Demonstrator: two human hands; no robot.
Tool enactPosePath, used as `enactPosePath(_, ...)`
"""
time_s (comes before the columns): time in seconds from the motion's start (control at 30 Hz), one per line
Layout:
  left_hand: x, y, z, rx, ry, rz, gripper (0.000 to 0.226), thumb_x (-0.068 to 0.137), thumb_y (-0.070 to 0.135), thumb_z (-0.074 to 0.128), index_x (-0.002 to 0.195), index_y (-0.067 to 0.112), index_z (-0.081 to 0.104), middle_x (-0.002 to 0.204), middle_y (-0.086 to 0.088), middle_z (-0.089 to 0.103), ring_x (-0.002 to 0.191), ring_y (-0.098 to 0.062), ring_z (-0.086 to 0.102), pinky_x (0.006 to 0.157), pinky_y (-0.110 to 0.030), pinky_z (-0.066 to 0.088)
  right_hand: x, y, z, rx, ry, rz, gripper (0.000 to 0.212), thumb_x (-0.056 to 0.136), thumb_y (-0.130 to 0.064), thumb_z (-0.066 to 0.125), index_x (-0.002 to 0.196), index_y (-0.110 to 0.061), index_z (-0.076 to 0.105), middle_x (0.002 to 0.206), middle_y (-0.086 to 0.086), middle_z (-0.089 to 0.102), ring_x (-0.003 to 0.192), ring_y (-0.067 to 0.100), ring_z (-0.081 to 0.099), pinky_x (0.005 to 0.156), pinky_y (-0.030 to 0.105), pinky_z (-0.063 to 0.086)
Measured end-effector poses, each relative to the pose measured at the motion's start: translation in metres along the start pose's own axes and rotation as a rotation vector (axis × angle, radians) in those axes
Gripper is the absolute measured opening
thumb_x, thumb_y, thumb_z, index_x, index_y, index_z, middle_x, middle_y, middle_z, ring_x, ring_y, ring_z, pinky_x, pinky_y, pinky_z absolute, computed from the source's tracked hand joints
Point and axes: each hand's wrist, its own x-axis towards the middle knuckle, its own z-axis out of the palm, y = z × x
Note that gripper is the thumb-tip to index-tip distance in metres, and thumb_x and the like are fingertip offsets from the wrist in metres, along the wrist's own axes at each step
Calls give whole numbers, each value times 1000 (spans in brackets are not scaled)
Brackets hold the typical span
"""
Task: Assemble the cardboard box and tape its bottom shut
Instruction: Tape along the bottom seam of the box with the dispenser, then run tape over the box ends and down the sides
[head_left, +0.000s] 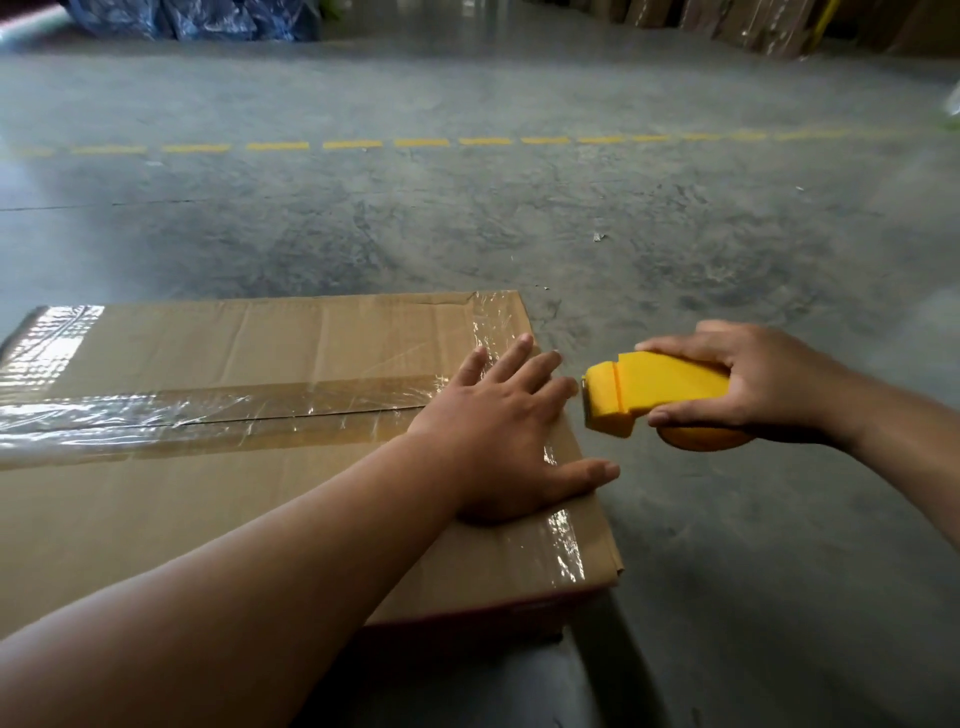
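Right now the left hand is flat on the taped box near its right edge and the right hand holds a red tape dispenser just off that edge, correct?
Not quite: the tape dispenser is yellow, not red. The head view shows the rest: left hand flat on the taped box near its right edge, right hand holding the dispenser just off that edge.

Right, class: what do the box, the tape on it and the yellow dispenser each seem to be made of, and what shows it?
Box: brown cardboard, matte, with creases and a flap seam.
Tape: clear plastic film, glossy, with wrinkles and bright glare.
Dispenser, held in the right hand: probably moulded plastic, smooth and evenly yellow; a greyish edge at its front may be a metal blade, but that is unclear.
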Motion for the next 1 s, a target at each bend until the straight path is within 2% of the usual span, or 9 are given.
enactPosePath(0.07, -1, -2, -1, -76, 16, -37, 99, 79, 88, 22, 157, 31, 0, 166, 5, -5, 150, -15, -13, 122, -46, -5, -5, -10, -14, -19, 47, 21, 88, 50, -89, 51, 130, -52, 46, 87, -15, 50, 78, 1, 50, 62, 22, 35)
enactPosePath(0.13, -3, -3, -7, -322, 100, -82, 92, 83, 83, 25, 157, 31, 4, 165, 3, 8, 151, -17, 9, 122, -43, 10, -11, -25, -25, -38, 79, 16, 88, 52, -89, 49, 132, -53, 44, 88, -16, 50, 77, 0, 50, 60, 21, 34)
enactPosePath(0.23, -2, -9, -11, -803, 332, -171, 62, 95, 64, 36, 145, 29, 40, 142, -6, 54, 129, -23, 51, 101, -32, 40, -20, -52, -44, -18, 135, -5, 82, 54, -88, 50, 130, -59, 41, 95, -18, 52, 84, 0, 52, 65, 20, 39)
enactPosePath(0.3, -5, -13, -16, -1144, 433, -280, 45, 92, 62, 45, 119, 29, 60, 110, -7, 69, 104, -28, 67, 89, -41, 52, -23, -73, -56, 20, 149, -30, 76, 55, -85, 54, 127, -62, 40, 101, -25, 51, 91, -6, 50, 68, 15, 37)
enactPosePath(0.37, -13, -18, -24, -1509, 371, -422, 42, 95, 55, 49, 109, 18, 62, 93, -8, 70, 86, -26, 72, 74, -41, 55, -21, -94, -66, 40, 147, -58, 75, 56, -81, 57, 127, -62, 40, 105, -30, 49, 95, -9, 48, 69, 16, 37)
enactPosePath(0.47, -33, -26, -39, -1869, 83, -475, 58, 97, 57, 43, 120, 5, 60, 91, -9, 71, 79, -23, 69, 67, -34, 49, -12, -121, -76, 51, 144, -92, 74, 56, -79, 59, 125, -63, 41, 109, -33, 49, 99, -11, 46, 71, 15, 36)
enactPosePath(0.57, -51, -33, -46, -1903, -2, -386, 64, 97, 58, 41, 128, 6, 59, 100, -9, 71, 82, -20, 67, 71, -34, 45, -2, -142, -79, 46, 136, -131, 73, 55, -79, 59, 125, -64, 40, 110, -35, 48, 100, -17, 44, 72, 12, 34)
enactPosePath(0.73, -65, -40, -48, -1959, 49, -386, 55, 97, 58, 41, 112, 11, 68, 95, -8, 72, 82, -19, 68, 68, -32, 45, 11, -160, -77, 59, 139, -185, 74, 55, -76, 60, 125, -61, 42, 104, -46, 40, 94, -29, 38, 71, 8, 31)
enactPosePath(1.0, -48, -48, -49, -2005, 151, -427, 24, 97, 26, 52, 97, 10, 69, 79, -1, 62, 67, -10, 64, 56, -22, 43, 22, -142, -68, 114, 145, -199, 77, 55, -76, 66, 127, -57, 46, 116, -41, 42, 105, -5, 43, 77, 7, 31)
